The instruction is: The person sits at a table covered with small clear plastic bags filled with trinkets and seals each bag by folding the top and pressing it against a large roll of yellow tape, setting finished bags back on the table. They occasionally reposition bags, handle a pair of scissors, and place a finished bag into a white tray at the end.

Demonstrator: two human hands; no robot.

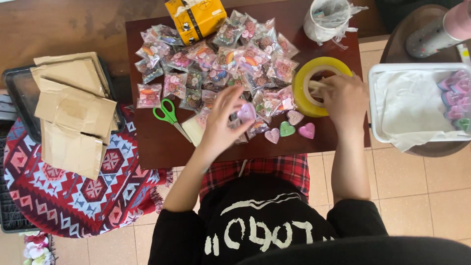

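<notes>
My left hand (223, 122) hovers over the dark wooden table (157, 142), pinching a small pale purple heart-shaped piece (246, 112) between the fingertips. My right hand (343, 100) rests on a large roll of yellowish clear tape (304, 95), fingers curled at its core. Several small heart-shaped pieces lie between the hands: a white one (295, 117), a green one (287, 129), two pink ones (307, 130) (272, 135). A heap of small clear packets of colourful buttons (221, 59) covers the table's far half.
Green-handled scissors (169, 115) lie left of my left hand. A yellow box (195, 18) and a white cup (326, 22) stand at the back. A white tray (375, 98) with cloth and hearts sits right. Flattened cardboard (73, 113) lies left on a patterned blanket (73, 196).
</notes>
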